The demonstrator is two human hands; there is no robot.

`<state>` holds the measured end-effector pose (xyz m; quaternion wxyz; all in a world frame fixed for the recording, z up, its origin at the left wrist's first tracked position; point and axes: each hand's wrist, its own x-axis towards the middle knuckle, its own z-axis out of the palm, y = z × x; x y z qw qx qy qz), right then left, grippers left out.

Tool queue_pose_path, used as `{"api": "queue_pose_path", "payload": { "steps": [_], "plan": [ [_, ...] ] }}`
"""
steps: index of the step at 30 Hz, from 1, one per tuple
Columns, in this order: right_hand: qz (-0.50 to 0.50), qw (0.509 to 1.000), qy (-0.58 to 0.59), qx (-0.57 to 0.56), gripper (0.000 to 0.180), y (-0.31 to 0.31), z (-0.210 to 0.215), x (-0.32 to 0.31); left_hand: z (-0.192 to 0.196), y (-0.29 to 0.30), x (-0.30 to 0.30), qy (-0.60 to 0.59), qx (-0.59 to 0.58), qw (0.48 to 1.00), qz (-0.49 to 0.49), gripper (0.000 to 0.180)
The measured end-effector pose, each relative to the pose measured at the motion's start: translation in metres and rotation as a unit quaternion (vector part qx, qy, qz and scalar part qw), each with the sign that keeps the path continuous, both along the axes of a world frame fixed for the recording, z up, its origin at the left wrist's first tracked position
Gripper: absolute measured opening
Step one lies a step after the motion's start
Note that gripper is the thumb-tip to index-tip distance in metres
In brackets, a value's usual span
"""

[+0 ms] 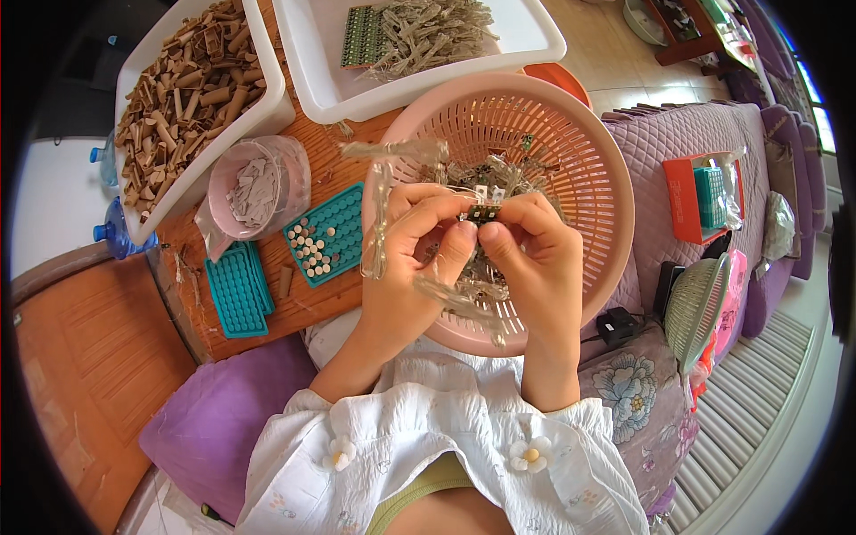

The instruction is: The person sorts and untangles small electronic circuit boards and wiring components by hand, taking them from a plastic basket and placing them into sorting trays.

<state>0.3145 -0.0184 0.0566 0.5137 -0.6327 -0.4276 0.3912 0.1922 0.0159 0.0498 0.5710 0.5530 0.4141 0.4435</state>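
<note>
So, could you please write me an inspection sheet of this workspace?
Surface: wooden table, grain showing.
Things in hand: small green board, above a pink basket.
Clutter: pale round discs on a teal tray; brown pieces in a white bin.
Hands: left hand and right hand both hold the board.
Cables: pale wire bundles hang beside the left hand; more in the basket.
Surroundings: quilted cover, black adapter, purple cushion.

Small board (483,213) was green; wire bundles (398,150) beige-grey. Basket (615,214) was plain pink. Tray (344,214) was teal, tubes (192,100) brown, box (680,203) red. Cushion (223,428) was solid purple. Blouse (446,401) was white, yellow-centred white flowers. Sofa cover (655,138) was mauve, quilted.
</note>
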Motion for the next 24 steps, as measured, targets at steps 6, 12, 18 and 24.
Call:
{"api": "queue_pose_path", "payload": {
  "steps": [6, 12, 18, 24],
  "plan": [
    [-0.019, 0.999, 0.03, -0.01, 0.011, 0.002, 0.002, -0.005, -0.006, -0.002, -0.001, -0.021, 0.048, 0.999, -0.008, 0.033],
    [-0.057, 0.997, 0.025, 0.046, 0.008, 0.003, -0.002, -0.01, 0.001, -0.01, 0.013, -0.09, -0.085, 0.992, -0.003, 0.034],
    [-0.084, 0.992, 0.009, 0.094, 0.008, 0.003, -0.006, -0.014, -0.001, -0.014, 0.024, -0.097, -0.061, 0.992, 0.058, 0.033],
    [-0.13, 0.988, 0.044, 0.072, 0.006, 0.003, 0.0, -0.025, 0.008, -0.015, 0.027, -0.074, -0.013, 0.994, 0.074, 0.029]
  ]
}}
